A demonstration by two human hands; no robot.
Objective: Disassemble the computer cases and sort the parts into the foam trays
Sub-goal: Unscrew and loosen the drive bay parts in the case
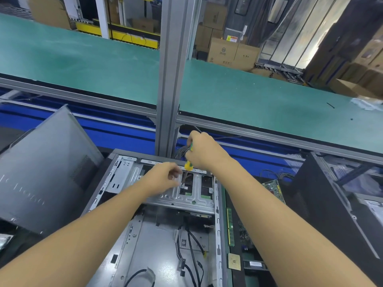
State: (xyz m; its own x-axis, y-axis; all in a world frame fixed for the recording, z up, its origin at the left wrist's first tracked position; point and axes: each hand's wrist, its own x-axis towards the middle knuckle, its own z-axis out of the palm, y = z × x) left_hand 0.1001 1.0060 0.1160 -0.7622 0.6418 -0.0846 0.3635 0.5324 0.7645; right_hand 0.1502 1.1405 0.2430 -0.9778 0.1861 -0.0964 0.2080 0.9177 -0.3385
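1. The yellow-and-green handle of the screwdriver [189, 165] is wrapped by the right hand [202, 150], with the fingers curled fully round it and the shaft pointed down into the drive bracket [187, 200].
2. The left hand [163, 179] is held just at nine o'clock of the shaft, with its fingers bent towards the tip. That area is blurred, so it cannot be told whether the shaft or a screw is pinched.
3. The bracket is seated across the twelve o'clock end of the open computer case [218, 224], which is laid flat. Loose cables [192, 245] are seen towards its six o'clock end.
4. A side panel [45, 172] is leaned at nine o'clock of the case. At three o'clock a circuit board [273, 189], a memory stick [230, 226] and a processor chip [234, 262] are laid in what is probably a dark foam tray.
5. If the shaft is driven at a tilt, the tip could be thrown off the screw head, and the nearby left fingers or the electronics under the bracket openings could be struck.
6. A freed screw could be dropped among the cables and lost if it is not caught.
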